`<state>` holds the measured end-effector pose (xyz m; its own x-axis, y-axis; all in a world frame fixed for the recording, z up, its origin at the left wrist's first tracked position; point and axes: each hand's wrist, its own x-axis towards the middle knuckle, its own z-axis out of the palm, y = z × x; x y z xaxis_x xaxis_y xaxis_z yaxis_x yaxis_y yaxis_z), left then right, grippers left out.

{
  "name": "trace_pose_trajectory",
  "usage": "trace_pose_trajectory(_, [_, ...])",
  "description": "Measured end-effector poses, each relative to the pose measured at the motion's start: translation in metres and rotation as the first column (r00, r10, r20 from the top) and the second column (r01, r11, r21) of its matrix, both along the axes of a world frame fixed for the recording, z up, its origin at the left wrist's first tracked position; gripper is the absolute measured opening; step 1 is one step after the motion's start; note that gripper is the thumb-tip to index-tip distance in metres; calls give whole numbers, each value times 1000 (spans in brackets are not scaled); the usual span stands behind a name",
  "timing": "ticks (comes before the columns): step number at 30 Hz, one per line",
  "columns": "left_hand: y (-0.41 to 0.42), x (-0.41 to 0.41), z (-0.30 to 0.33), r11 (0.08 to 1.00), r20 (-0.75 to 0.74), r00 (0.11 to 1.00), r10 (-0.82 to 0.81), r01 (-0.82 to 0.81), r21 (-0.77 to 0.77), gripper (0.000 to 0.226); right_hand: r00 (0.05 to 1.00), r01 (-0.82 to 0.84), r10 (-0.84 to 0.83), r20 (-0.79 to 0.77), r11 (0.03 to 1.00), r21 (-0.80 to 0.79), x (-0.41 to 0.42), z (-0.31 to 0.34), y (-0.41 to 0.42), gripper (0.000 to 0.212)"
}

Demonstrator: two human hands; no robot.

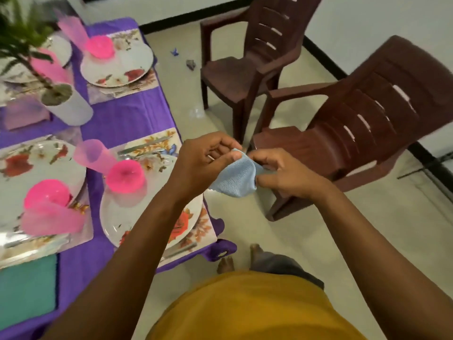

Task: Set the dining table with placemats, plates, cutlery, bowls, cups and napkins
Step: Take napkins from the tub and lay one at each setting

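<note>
A light blue cloth napkin (236, 179) hangs between both hands, just off the table's right edge. My left hand (203, 160) pinches its upper corner and my right hand (284, 174) grips its right side. On the purple tablecloth (127, 121) lie floral placemats, each with a flowered plate. The near plate (127, 217) carries an upturned pink bowl (125, 176) with a pink cup (90, 153) beside it. Cutlery (142, 147) rests on that placemat's far end. A teal napkin (27, 288) lies at the near left.
Two brown plastic chairs (250, 57) (355, 123) stand on the pale floor to the right of the table. A potted plant in a white pot (66, 104) stands mid-table. Small scraps lie on the floor by the far chair. My bare feet show below.
</note>
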<state>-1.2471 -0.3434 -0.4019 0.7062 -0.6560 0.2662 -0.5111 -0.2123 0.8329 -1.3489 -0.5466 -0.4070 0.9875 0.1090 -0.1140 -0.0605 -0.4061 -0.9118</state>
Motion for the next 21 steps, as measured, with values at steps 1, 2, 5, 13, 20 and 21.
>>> trace_pose_trajectory(1, [2, 6, 1, 999, -6, 999, 32, -32, 6, 8, 998, -65, 65, -2, 998, -17, 15, 4, 2, 34])
trace_pose_trajectory(2, [4, 11, 1, 998, -18, 998, 65, -65, 5, 8, 993, -121, 121, -2, 992, -29, 28, 6, 2, 37])
trace_pose_trajectory(5, [14, 26, 6, 981, -16, 981, 195, -195, 9, 7, 959, -282, 282, -19, 959, 22, 70, 10, 0, 53])
trace_pose_trajectory(13, [15, 58, 11, 876, -21, 876, 482, -481, 22, 9, 885, -457, 461, 60, 887, -71, 166, 10, 1, 26])
trace_pose_trajectory(20, [16, 67, 3, 793, -207, 766, 608, -576, 197, 20, 802, -593, 596, 37, 803, -62, 232, 13, -20, 31])
trace_pose_trajectory(21, [17, 65, 0, 784, -237, 747, 621, -586, 206, 26, 800, -597, 599, 32, 801, -47, 240, 13, -23, 31])
